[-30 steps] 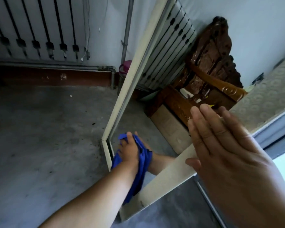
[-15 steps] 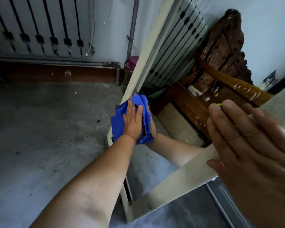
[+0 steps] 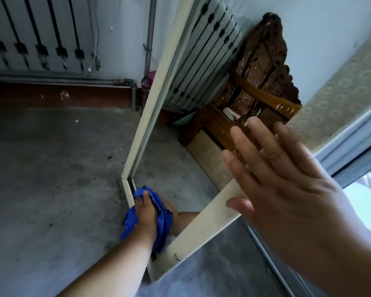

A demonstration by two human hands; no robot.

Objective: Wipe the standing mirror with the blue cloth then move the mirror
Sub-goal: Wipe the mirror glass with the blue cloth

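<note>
Grey concrete floor (image 3: 41,179) and a white ribbed radiator (image 3: 41,39) back the cream-framed standing mirror (image 3: 137,133), long axis running toward 12 o'clock. Left hand (image 3: 146,215), nearer the base, clutches the blue cloth (image 3: 163,219) at the 6 o'clock corner; right hand (image 3: 287,189) lies open-palmed on the frame at 3 o'clock.

A white radiator (image 3: 41,39) hangs above the grey concrete floor (image 3: 51,179), beside a pipe (image 3: 149,35).
</note>
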